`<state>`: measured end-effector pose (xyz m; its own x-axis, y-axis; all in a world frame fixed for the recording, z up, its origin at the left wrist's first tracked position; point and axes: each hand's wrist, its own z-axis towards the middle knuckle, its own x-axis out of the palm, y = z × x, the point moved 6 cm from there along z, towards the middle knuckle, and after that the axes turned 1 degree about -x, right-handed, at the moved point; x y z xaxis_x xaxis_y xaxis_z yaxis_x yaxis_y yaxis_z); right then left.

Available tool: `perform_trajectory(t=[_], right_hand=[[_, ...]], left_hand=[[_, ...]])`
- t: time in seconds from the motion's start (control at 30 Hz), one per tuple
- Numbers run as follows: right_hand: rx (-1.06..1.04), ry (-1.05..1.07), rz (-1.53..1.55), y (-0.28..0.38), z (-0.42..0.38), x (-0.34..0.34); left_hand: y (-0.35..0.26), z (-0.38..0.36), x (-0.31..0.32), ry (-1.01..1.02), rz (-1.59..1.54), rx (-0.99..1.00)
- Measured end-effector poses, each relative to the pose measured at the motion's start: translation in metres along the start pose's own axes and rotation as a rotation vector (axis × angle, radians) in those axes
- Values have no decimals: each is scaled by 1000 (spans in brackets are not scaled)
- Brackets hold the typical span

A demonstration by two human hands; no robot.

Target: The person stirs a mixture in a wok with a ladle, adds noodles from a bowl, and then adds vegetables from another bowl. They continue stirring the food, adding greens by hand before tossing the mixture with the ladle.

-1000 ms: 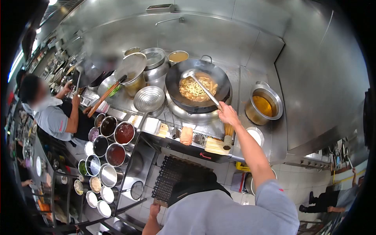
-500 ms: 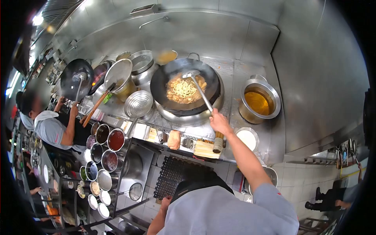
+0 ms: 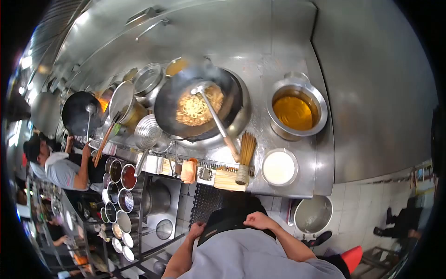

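Note:
My left hand (image 3: 197, 230) rests at the side of my black apron, its fingers curled and partly hidden. My right hand (image 3: 259, 220) is closed in a fist in front of my waist, near the apron's top edge. Neither hand touches the stove. Ahead of me, a steaming black wok (image 3: 162, 109) holds noodles (image 3: 195, 109) in brown sauce. A long ladle (image 3: 213, 111) leans in it, bowl on the noodles and wooden handle over the near right rim. Beside that handle, a bamboo wok brush (image 3: 246, 156) lies on the counter.
To the right stand a pot of amber liquid (image 3: 293, 114) and a bowl of white stuff (image 3: 279, 167). Left of the wok are a perforated skimmer (image 3: 148, 131) and a sieve (image 3: 121, 100). Several sauce pots (image 3: 126, 201) fill the left rack. A co-worker (image 3: 67, 167) handles another wok.
My right hand has let go of the ladle and drawn back to my waist. The ladle now rests in the wok. The view has shifted, uncovering the brush and the white bowl.

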<state>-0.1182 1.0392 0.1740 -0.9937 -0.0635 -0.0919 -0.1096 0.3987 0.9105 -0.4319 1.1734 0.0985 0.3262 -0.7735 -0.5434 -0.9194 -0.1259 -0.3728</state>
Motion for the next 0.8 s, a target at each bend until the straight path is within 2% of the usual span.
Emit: perform_trajectory(t=[0.03,0.1,0.17,0.23,0.3,0.37,0.4,0.47,0.5,0.57,0.6,0.63,0.7,0.8], right_hand=[[114,-27,117,-46,-3,3],[328,-144,-103,-86,-19,-18],[455,-179,-145,-162,-28,-10],[391,-246,-191,-242,-42,10],[701,-324,-497,-321,-78,34],[918,-199,-457,-346,-101,44],[914,-195,-445,-347,-107,41],[427,154,-530,-331,-99,52],[421,158,-532,-335,-98,51],[368,328,-556,-341,-97,56],[374,403,-668,-312,-101,42],[376,401,-680,-310,-100,38],[551,-89,-492,-305,-101,18],[383,-233,-622,-293,-79,13]], left_hand=[[-13,0,3,30,80,29],[-29,-2,11,96,204,37],[-43,-2,19,161,278,178],[-66,-14,20,226,289,181],[-76,-21,26,269,281,181],[-78,-22,31,335,254,209],[-97,-34,31,345,308,239],[-91,-28,39,343,334,260],[-93,-32,43,349,352,285],[-95,-37,44,322,283,264],[-93,-35,45,305,227,296],[-87,-31,47,287,171,328],[-63,-15,50,287,156,339],[-53,-17,37,251,172,379]])
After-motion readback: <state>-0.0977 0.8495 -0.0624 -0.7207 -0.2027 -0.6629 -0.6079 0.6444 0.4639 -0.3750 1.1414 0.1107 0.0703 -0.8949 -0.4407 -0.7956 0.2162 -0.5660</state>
